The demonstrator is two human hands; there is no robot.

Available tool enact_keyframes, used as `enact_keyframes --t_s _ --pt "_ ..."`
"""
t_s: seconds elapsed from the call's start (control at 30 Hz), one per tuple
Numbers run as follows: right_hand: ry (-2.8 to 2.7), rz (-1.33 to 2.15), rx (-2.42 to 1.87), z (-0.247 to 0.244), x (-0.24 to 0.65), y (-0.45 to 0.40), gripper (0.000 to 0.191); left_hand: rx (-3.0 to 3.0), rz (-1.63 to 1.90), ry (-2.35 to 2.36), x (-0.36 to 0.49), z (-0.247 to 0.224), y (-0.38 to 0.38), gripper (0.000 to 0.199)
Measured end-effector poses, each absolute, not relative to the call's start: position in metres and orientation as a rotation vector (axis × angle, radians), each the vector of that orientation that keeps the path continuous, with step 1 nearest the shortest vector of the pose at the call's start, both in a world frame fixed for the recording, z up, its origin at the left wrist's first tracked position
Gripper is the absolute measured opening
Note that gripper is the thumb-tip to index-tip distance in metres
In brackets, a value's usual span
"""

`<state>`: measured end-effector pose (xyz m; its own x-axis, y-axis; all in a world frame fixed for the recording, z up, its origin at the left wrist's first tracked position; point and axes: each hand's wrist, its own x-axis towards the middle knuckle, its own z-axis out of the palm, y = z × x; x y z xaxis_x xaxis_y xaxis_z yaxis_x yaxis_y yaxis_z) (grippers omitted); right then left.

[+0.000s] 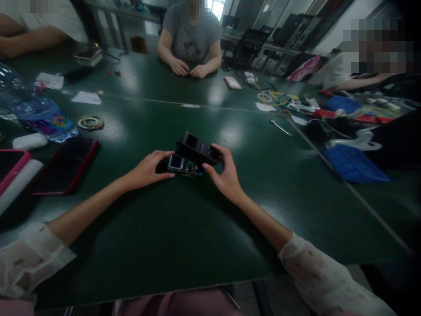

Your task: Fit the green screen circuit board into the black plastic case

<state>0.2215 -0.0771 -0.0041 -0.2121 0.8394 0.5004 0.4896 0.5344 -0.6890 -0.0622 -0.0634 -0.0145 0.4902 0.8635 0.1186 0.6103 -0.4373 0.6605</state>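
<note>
Near the left edge of the dark green tabletop [164, 245], a clear plastic bottle with a colourful label [36, 116] lay beyond a black phone in a red case [69, 164]; a coil of pale wire [91, 123] lay to their right. The left hand [144, 172], thumb and fingers partly open, held the left end of a small green circuit board with a square screen [188, 169], inward from the near edge. A black rectangular plastic housing [199, 151] sat tilted over the board's far side; whether they touched could not be told. The right hand [229, 177] pinched the housing's right end, thumb and fingers part-closed. Good handling called for gripping the board by its rims, keeping fingertips off the screen, and using light pressure, lest a slanted housing corner scrape components. Farther right lay a slim metal wrench [280, 127] and a blue plastic bin [355, 163].
</note>
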Motion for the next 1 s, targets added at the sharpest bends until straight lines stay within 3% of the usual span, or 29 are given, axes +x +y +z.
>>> enact_keyframes --t_s 0.3,0.5,1.0 --pt "-2.057 0.586 -1.011 -0.004 0.218 -0.081 0.053 2.189 0.663 1.207 -0.061 -0.017 -0.062 0.068" --pt "-2.218 0.671 -1.014 -0.011 0.221 -0.076 0.055 2.264 0.687 1.116 -0.059 -0.013 -0.063 0.083" --pt "-2.221 0.675 -0.985 -0.012 0.222 -0.075 0.06 2.221 0.604 1.187 -0.062 -0.012 -0.064 0.077"
